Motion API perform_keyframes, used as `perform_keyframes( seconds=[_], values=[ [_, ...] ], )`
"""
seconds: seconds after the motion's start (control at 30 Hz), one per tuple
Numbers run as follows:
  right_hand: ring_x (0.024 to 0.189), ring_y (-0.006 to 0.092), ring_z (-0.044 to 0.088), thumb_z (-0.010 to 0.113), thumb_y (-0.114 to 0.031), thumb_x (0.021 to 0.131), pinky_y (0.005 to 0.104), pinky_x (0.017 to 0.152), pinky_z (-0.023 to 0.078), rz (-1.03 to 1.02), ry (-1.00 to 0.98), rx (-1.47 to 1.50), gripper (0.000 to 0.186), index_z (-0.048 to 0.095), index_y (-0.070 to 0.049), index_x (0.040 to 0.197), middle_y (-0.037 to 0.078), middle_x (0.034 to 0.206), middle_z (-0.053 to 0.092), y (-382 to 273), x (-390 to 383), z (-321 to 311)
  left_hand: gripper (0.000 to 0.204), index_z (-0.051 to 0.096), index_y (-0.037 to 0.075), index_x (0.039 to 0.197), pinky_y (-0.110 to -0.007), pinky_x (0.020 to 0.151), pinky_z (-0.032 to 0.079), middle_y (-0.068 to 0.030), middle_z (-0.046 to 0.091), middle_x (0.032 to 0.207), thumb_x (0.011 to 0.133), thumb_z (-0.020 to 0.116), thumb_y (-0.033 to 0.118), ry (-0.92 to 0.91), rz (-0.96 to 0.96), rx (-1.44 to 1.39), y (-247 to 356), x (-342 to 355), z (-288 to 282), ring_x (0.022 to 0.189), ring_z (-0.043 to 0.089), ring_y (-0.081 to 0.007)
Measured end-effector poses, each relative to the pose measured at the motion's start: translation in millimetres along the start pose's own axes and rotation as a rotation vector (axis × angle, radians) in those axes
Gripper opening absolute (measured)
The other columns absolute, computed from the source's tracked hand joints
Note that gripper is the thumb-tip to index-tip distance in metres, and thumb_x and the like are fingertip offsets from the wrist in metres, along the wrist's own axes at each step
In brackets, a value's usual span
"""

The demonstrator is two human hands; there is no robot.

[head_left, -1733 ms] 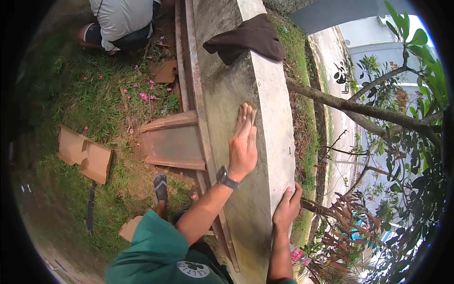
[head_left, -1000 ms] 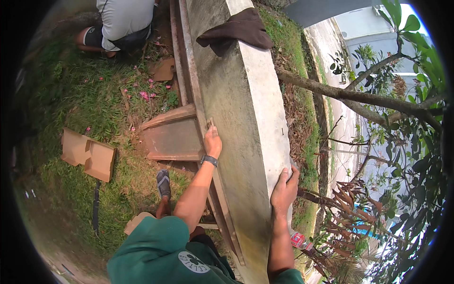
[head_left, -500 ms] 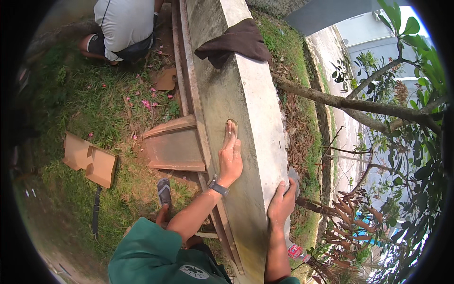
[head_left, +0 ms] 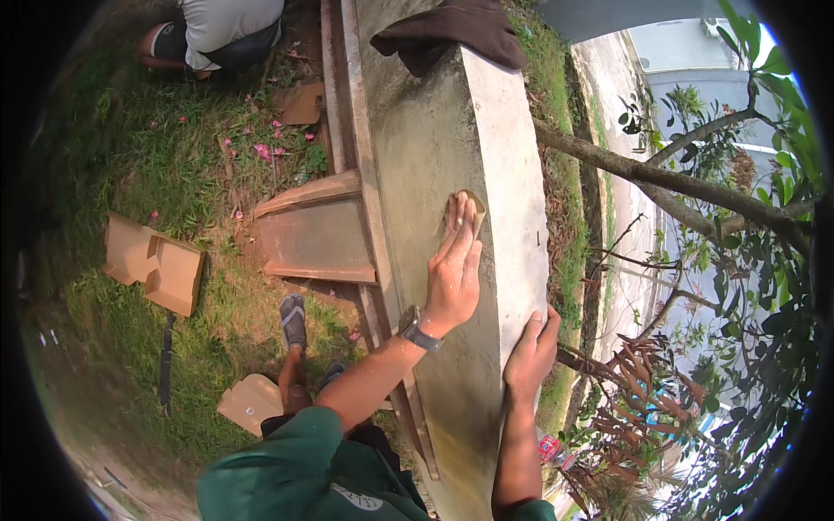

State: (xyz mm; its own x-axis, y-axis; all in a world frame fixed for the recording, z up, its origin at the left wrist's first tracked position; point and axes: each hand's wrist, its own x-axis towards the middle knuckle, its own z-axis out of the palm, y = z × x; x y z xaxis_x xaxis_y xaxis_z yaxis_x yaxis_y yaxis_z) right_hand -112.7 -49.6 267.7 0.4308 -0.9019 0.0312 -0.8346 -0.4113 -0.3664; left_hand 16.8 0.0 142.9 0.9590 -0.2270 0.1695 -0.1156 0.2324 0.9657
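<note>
My left hand lies with fingers stretched along the side face of a low concrete wall. Under its fingertips is a small tan-olive sheet that looks like sandpaper, pressed to the wall and curling up at one edge. A dark watch is on that wrist. My right hand grips the far edge of the wall's pale top, its fingers partly hidden over the edge. Fine pale dust speckles both hands. Over the wall, farther along, drapes a dark brown cloth.
A rusty metal frame stands against the wall's left side. Cardboard pieces lie on the grass. Another person crouches at the upper left. Beyond the wall are branches, dry leaves and a plastic bottle.
My left hand, with the sandpaper, has moved right and slightly farther along, closer to the wall's top edge. My right hand stays at the far edge. The whole view has shifted a little.
</note>
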Motion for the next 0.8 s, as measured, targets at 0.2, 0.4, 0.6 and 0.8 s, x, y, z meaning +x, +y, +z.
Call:
perform_keyframes(
  seconds=[0.2,0.4,0.6,0.8],
  values=[
    [0.114,0.0417,0.066,0.051,-0.028,0.108,0.0485,0.1,0.048,-0.025,0.014,0.006,0.039,0.059,-0.002,0.136,0.024,0.125,0.069,6.7,-0.8,1.5,0.056,0.044,-0.003,0.157,-0.038,0.107,0.043,-0.0228,0.058,0.137,0.116,0.041,0.035,0.101,-0.662,0.096,-75.1,-7.8,-18.7,0.123,0.051,-0.0278],
    [0.122,0.0388,0.062,0.056,-0.027,0.107,0.0482,0.105,0.045,-0.026,0.061,0.12,0.043,0.055,-0.002,0.141,0.022,0.131,0.067,6.6,2.3,-1.8,0.053,0.038,-0.004,0.161,-0.043,0.129,0.027,-0.0244,0.031,0.169,0.113,0.045,0.019,0.003,-0.089,0.015,43.9,-76.5,8.7,0.16,0.027,-0.0366],
    [0.142,0.0435,0.046,0.059,-0.028,0.106,0.0532,0.12,0.034,-0.247,0.045,0.287,0.055,0.046,0.005,0.149,0.027,0.151,0.049,48.4,-57.6,-29.6,0.053,0.039,0.0,0.161,-0.039,0.127,0.031,-0.0239,0.036,0.168,0.115,0.042,0.027,-0.033,-0.49,0.094,-16.1,-67.5,-7.7,0.158,0.033,-0.0293],
    [0.152,0.0493,0.034,0.059,-0.033,0.106,0.0654,0.123,0.025,-0.443,0.062,-0.147,0.065,0.039,0.0,0.158,0.028,0.163,0.038,91.2,-106.8,-41.6,0.051,0.04,-0.001,0.16,-0.041,0.128,0.03,-0.0218,0.034,0.169,0.115,0.041,0.022,-0.019,0.052,0.126,35.1,-84.4,11.6,0.159,0.029,-0.034]
  ],
)
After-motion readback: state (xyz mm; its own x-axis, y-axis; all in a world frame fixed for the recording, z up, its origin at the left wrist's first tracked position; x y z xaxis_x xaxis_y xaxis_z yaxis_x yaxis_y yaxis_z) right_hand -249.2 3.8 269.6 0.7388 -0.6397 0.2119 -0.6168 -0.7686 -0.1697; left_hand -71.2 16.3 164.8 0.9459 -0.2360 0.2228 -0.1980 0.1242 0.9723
